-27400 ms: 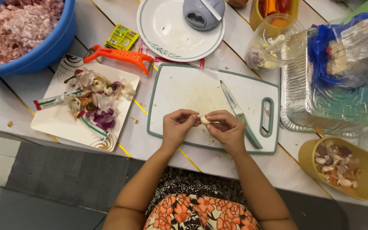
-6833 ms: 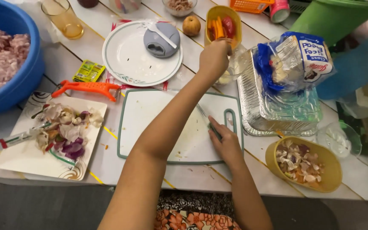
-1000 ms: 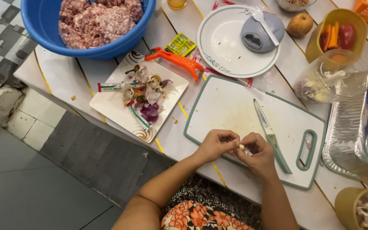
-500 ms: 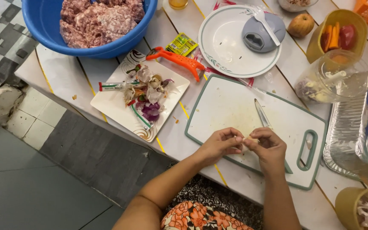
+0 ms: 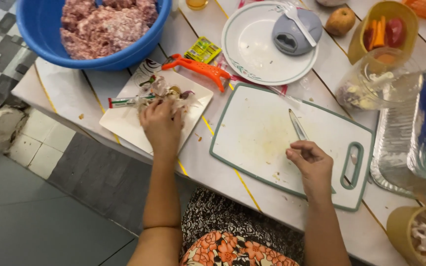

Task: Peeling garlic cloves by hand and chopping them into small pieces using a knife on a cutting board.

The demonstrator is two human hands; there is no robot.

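Fingers (image 5: 307,150) on knife (image 5: 298,126), tip away

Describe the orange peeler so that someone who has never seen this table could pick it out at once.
Start at the big blue bowl of minced meat at the table's far left corner. Just right of it, above the square white plate of scraps, lies the orange peeler. It is the only bright orange tool lying flat on the tabletop.

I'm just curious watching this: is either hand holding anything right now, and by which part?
The right hand rests on the knife handle end. The left hand is over the peelings; any grip cannot be told.
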